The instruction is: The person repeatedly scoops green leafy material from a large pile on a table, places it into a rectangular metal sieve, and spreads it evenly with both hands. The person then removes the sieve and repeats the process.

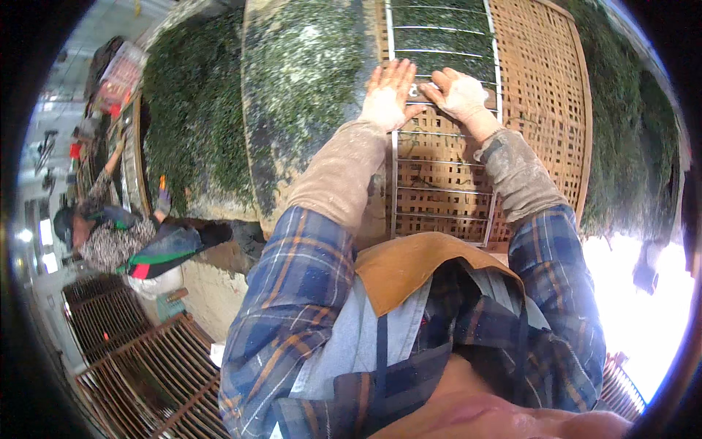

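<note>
A metal wire rack lies lengthwise before me on a woven bamboo tray. Dark green shredded leaf material shows through the rack's far part; on the near part the bare weave shows, with a few strands. Across the rack runs a flat wooden bar that bears a mark. My left hand rests palm down at the bar's left end, fingers extended and slightly apart, over the rack's left rail. Close to its right, my right hand curls its fingers over the bar. The fingertips' undersides are hidden.
More green material lies in heaps on the surface at left and further right. A co-worker bends over a long frame at far left. Slatted racks stand at lower left. Bright light glares at lower right.
</note>
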`<state>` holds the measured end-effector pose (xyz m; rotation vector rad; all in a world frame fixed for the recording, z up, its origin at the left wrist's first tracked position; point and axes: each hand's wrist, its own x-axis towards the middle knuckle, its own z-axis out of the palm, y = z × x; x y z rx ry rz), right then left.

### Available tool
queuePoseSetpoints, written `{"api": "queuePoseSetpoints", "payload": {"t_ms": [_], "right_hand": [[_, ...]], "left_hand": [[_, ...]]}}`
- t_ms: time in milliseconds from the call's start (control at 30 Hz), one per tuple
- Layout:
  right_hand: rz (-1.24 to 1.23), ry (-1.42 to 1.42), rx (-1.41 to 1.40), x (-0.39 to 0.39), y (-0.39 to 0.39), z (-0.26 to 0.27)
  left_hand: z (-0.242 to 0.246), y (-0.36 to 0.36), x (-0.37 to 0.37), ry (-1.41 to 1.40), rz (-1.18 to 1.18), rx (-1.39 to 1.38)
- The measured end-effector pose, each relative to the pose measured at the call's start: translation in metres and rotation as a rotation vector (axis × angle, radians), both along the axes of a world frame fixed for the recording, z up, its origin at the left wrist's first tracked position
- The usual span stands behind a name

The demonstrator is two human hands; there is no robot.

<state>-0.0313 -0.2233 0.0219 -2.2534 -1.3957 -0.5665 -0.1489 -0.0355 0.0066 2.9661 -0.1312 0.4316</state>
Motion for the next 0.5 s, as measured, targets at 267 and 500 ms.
{"api": "queuePoseSetpoints", "payload": {"t_ms": [267,500], "right_hand": [[-0.12,0.255,-0.204,0.001,0.004,0.014],[-0.097,0.263,-0.302,0.002,0.007,0.02]], "left_hand": [[0.02,-0.02,-0.076,0.005,0.022,-0.014],[-0.031,0.018,-0.311,0.081,0.704,-0.168]]}}
